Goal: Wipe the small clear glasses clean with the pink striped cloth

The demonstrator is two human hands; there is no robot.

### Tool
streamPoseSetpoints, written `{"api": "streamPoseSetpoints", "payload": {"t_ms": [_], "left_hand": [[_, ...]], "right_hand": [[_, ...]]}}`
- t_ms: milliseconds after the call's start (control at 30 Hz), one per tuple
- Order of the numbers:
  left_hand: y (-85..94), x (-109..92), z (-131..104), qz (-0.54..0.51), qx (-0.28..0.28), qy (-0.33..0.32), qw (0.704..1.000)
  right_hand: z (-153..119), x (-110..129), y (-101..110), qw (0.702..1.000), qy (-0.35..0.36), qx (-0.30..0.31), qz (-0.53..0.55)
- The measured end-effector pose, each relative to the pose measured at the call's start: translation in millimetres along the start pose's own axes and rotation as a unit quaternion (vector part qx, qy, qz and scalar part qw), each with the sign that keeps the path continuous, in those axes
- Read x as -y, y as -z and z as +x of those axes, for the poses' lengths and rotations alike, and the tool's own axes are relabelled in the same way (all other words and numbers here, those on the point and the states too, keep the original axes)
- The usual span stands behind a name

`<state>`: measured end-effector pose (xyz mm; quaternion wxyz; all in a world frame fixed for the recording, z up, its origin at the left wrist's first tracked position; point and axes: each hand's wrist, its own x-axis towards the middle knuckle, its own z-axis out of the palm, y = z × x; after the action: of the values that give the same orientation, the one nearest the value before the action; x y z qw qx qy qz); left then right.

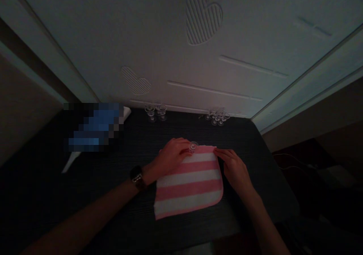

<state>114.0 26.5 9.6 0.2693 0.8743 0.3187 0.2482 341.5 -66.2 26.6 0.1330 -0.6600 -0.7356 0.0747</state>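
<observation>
The person's left hand (172, 154) grips a small clear glass (193, 146) over the far edge of a pink-and-white striped cloth (190, 188), mid-surface. The right hand (234, 166) has its fingertips at the cloth's far right corner; pinching or just pressing, I can't tell. Clear stemmed glasses (217, 117) stand near the black surface's (113, 213) back edge.

Dim room — pale wall (159, 39) with embossed striped hearts (204, 14), bars; dark wood-grain tabletop (113, 194) against it.
</observation>
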Motion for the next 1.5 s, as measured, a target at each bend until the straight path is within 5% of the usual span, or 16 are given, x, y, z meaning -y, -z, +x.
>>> {"api": "streamPoseSetpoints", "payload": {"t_ms": [233, 367, 500, 633, 733, 833, 1000, 1333, 1500], "left_hand": [[57.7, 44, -57, 0.047, -0.016, 0.080, 0.996], [72.1, 42, -71, 0.044, -0.051, 0.128, 0.989], [52.9, 0, -44, -0.025, -0.107, 0.118, 0.987], [3.0, -42, 3, -0.123, -0.073, 0.050, 0.988], [-31.2, -52, 22, -0.141, -0.031, 0.021, 0.989], [-45.5, -47, 24, -0.118, 0.012, -0.001, 0.993], [-32.9, -29, 13, -0.056, 0.029, -0.014, 0.998], [29.1, 1, -31, 0.012, 0.040, 0.056, 0.998], [8.8, -23, 4, -0.097, -0.028, 0.053, 0.994]], "right_hand": [[0, -2, -2, 1.000, 0.002, -0.003, 0.011], [1, 3, 2, 1.000, -0.004, -0.001, 0.009], [-2, 11, 9, 1.000, -0.007, -0.025, 0.013], [-14, 14, 13, 0.999, 0.002, -0.030, 0.034], [-23, 10, 10, 0.999, 0.006, 0.000, 0.040], [-25, 5, 5, 0.999, 0.006, 0.009, 0.034], [-23, 4, 3, 1.000, 0.003, 0.015, -0.002], [-24, 5, 4, 1.000, -0.006, 0.016, 0.004], [-22, 8, 9, 1.000, -0.005, 0.025, 0.009]]}}
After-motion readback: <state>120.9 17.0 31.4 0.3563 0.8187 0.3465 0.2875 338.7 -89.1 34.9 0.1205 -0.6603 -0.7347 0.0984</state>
